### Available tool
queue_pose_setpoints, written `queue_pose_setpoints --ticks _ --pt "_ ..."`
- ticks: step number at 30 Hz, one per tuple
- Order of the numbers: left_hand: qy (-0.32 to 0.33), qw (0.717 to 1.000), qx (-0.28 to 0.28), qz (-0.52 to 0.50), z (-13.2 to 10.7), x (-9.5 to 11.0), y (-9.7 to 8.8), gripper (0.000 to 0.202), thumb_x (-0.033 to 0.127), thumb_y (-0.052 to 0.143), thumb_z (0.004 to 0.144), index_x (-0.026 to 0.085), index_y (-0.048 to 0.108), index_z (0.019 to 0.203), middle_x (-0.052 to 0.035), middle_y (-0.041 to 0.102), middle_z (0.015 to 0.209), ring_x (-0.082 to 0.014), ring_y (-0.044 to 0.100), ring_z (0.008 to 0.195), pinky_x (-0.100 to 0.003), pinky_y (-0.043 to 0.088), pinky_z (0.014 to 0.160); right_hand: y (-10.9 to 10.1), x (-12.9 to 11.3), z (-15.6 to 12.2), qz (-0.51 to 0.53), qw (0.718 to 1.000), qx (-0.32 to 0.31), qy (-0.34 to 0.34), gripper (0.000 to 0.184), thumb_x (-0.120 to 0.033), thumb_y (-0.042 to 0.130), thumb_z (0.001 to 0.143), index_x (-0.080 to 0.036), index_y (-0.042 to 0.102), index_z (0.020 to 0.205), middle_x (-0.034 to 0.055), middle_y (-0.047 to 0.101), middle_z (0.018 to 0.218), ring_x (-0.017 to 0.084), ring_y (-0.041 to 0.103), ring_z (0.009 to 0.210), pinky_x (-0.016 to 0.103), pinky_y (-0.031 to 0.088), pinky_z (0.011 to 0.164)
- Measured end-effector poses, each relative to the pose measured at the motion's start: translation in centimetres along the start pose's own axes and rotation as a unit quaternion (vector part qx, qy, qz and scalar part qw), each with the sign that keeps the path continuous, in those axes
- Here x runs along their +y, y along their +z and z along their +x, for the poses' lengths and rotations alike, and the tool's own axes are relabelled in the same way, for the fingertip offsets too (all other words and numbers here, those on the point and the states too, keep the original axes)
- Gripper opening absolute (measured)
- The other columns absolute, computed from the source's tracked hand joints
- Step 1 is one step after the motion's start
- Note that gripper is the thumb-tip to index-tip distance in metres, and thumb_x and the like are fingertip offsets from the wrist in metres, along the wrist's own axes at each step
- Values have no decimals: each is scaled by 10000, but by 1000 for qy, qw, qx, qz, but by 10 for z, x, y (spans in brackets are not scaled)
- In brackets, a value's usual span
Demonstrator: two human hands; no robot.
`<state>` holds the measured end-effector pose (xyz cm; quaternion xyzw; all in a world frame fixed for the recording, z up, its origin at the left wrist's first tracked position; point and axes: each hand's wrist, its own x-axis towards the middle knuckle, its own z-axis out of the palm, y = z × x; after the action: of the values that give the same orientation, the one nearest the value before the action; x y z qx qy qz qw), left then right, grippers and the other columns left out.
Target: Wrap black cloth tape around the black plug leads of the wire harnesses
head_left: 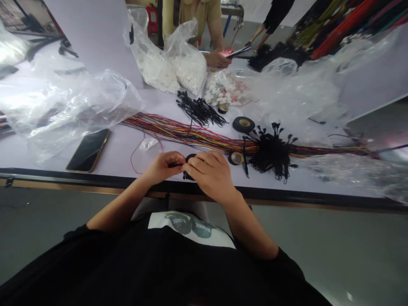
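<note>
Both hands at the near edge of a pale, crowded surface (pixel 121 160), fingertips together on a small black item (pixel 188 175)
The item sits between left hand (pixel 165 166) and right hand (pixel 212 172), mostly hidden by fingers; each grip looks pinched on it, just inside the dark front edge (pixel 287 193); a bundle of coloured wires (pixel 197 136) crosses behind, running under black connector leads (pixel 270 151) at right; a pale strip lies between left hand and smartphone (pixel 89 151), holding a thin red wire (pixel 131 159), and another between leads and edge; clear plastic bags (pixel 70 110) limit room at left, bags of white parts (pixel 191 70) behind; across the surface a co-worker (pixel 193 17) holds a flat device (pixel 239 52); grey floor (pixel 334 238) shows below
</note>
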<state>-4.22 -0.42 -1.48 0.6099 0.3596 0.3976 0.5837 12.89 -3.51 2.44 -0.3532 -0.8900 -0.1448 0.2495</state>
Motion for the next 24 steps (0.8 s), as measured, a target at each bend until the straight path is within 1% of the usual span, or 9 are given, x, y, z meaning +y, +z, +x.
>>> queue_pose_setpoints --ticks 3,6,8,11,13,17,19,21,24 --pt "29 995 61 73 1 0 6 150 262 642 686 142 560 650 38 497 553 -58 425 509 -195 336 495 9 -2 -2 129 980 11 150 150 -205 483 863 -227 630 838 5 659 762 144 561 729 287 388 644" --pt "89 976 136 143 1 0 20 106 222 610 721 156 569 649 24 538 604 -75 469 579 -215 374 569 17 -4 -3 276 911 43 303 93 -297 547 823 -221 597 804 -19 644 724 127 565 641 255 423 597" --pt "108 969 171 139 0 -1 31 90 202 590 738 163 559 663 18 549 638 -82 490 625 -224 396 618 20 -3 -4 312 878 66 357 108 -315 560 809 -219 577 762 -26 640 707 129 572 631 257 440 608" --pt "83 977 195 16 0 -2 41 192 232 644 698 182 533 845 25 560 739 -69 507 632 -213 413 602 21 -1 -8 281 876 102 378 124 -315 558 807 -219 573 730 -14 650 716 145 592 668 276 455 656" --pt "30 979 170 -105 2 0 41 400 318 691 657 195 475 971 31 558 769 -58 510 571 -196 400 524 19 1 -10 248 894 111 357 124 -310 555 808 -223 580 723 -1 661 734 156 605 700 286 460 678" --pt "-79 969 -4 -233 9 7 33 479 568 614 667 157 482 873 19 525 659 -66 496 471 -177 312 390 13 2 -12 272 912 82 296 98 -281 565 797 -226 597 722 13 682 784 161 622 744 288 465 695" --pt "-74 969 -39 -231 11 9 29 496 611 596 655 155 483 813 15 507 651 -64 481 469 -177 285 373 10 2 -11 312 884 86 337 114 -302 586 781 -220 598 703 8 677 743 155 616 713 286 465 681" --pt "-19 984 -27 -176 10 10 24 502 595 641 619 163 485 821 10 509 688 -78 499 535 -193 351 425 11 3 -10 373 829 99 406 150 -332 605 761 -208 586 678 -7 647 642 141 593 621 278 460 625" --pt "103 994 -31 12 4 14 14 660 491 782 477 176 487 976 -43 544 919 -177 553 856 -311 484 726 17 5 -10 468 749 103 457 173 -330 622 730 -192 562 645 -44 558 498 105 508 469 243 412 507"
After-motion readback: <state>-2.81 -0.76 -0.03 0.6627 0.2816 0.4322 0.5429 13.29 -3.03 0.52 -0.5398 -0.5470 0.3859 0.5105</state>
